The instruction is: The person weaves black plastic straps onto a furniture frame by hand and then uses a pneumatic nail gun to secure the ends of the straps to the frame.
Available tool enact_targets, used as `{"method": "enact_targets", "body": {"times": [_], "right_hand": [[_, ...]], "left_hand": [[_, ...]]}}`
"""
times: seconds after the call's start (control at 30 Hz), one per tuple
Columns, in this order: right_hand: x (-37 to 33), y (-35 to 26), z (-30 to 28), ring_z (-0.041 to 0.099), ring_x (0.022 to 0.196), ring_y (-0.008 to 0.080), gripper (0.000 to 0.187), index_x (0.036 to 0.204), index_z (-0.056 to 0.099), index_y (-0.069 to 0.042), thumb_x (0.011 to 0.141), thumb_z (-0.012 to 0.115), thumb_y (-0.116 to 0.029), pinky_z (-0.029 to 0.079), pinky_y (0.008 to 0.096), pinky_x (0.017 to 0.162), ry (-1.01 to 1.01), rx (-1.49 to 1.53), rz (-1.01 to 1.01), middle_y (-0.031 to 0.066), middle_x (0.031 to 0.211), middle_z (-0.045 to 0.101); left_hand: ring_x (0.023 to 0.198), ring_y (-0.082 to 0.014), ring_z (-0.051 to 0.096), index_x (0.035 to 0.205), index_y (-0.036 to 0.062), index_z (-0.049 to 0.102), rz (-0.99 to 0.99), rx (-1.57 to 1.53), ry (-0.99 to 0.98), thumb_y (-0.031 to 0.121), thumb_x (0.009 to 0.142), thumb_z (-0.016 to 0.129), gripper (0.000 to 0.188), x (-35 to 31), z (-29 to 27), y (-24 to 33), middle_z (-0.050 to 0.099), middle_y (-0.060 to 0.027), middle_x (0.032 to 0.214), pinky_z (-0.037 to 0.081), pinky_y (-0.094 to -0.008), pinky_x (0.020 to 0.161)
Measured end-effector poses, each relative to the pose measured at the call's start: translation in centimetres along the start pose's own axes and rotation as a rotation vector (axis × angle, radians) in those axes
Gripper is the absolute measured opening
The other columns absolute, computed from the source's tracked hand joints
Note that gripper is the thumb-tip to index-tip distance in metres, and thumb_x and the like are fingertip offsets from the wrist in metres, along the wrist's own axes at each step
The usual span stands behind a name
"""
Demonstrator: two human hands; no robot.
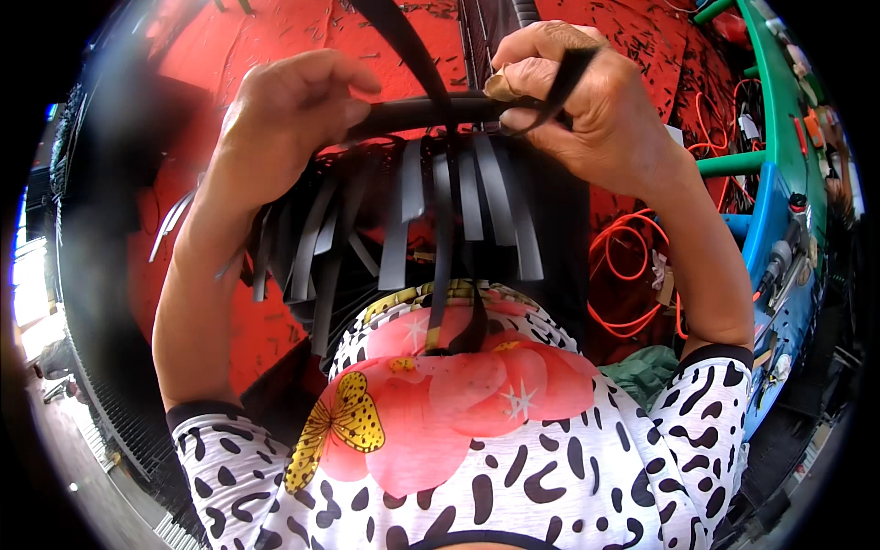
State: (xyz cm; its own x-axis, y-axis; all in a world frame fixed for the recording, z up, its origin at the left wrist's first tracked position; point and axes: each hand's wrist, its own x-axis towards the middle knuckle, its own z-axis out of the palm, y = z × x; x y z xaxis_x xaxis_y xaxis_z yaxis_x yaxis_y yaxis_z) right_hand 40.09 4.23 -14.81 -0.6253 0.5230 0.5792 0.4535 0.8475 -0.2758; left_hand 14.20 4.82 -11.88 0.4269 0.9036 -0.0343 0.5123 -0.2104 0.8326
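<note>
Both forearms rise from the lower edge, elbows bent, so the hands meet high in the view. The left hand [289, 119] is closed around a black curved bar [412, 112], fingers curled over the top and thumb beneath. The right hand [577, 96], level with it and just to its right, is also closed: its fingertips pinch a black strip [559, 87] pulled taut over the bar, and a ring shows on one finger.

The bar runs side to side between the two hands, arching slightly upward at its middle. From it a row of flat black strips [440, 220] hangs downward toward the person's chest, their long axes roughly vertical, fanning outward below the left hand. One longer strip drops from between the hands onto the patterned shirt [458, 431].

Behind the hands lies a red surface [642, 37] littered with small dark offcuts, probably a floor or mat, though the fisheye bend makes that hard to judge. Beyond the right wrist coils an orange cable [632, 266], and further right stands a green and blue rack [770, 165] carrying tools.
</note>
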Motion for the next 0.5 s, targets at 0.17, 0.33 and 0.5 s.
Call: {"method": "enact_targets", "body": {"times": [0.17, 0.33, 0.5], "right_hand": [[1.1, -0.9, -0.5, 0.061, 0.084, 0.0253, 0.025, 0.089, 0.064, -0.004, 0.066, 0.072, -0.003, 0.047, 0.0334, 0.076, -0.12, -0.033, 0.012, 0.0076, 0.092, 0.062], [1.9, -0.8, -0.2, 0.055, 0.074, 0.0295, 0.015, 0.072, 0.05, 0.002, 0.065, 0.063, -0.003, 0.044, 0.0367, 0.066, -0.273, 0.24, 0.216, 0.0137, 0.078, 0.054], [2.3, 1.6, 0.6, 0.055, 0.067, 0.0267, 0.016, 0.067, 0.051, 0.001, 0.065, 0.065, -0.006, 0.045, 0.0352, 0.061, -0.57, 0.25, 0.153, 0.0114, 0.072, 0.052]], "left_hand": [[0.061, -0.0051, 0.048, 0.095, -0.002, 0.065, -0.055, -0.108, -0.034, 0.003, 0.078, 0.059, 0.018, -0.1, 0.0, -0.8, 0.055, -0.0003, 0.066, 0.039, -0.0214, 0.056], [0.06, -0.0074, 0.049, 0.097, -0.0014, 0.066, 0.003, 0.074, -0.11, 0.005, 0.079, 0.059, 0.02, -0.2, 0.1, -1.4, 0.056, -0.0026, 0.066, 0.041, -0.0236, 0.058], [0.076, -0.0074, 0.058, 0.095, -0.0051, 0.062, -0.109, -0.045, -0.157, -0.005, 0.081, 0.054, 0.017, 0.3, 0.9, -2.7, 0.062, -0.0023, 0.082, 0.047, -0.019, 0.072]]}}
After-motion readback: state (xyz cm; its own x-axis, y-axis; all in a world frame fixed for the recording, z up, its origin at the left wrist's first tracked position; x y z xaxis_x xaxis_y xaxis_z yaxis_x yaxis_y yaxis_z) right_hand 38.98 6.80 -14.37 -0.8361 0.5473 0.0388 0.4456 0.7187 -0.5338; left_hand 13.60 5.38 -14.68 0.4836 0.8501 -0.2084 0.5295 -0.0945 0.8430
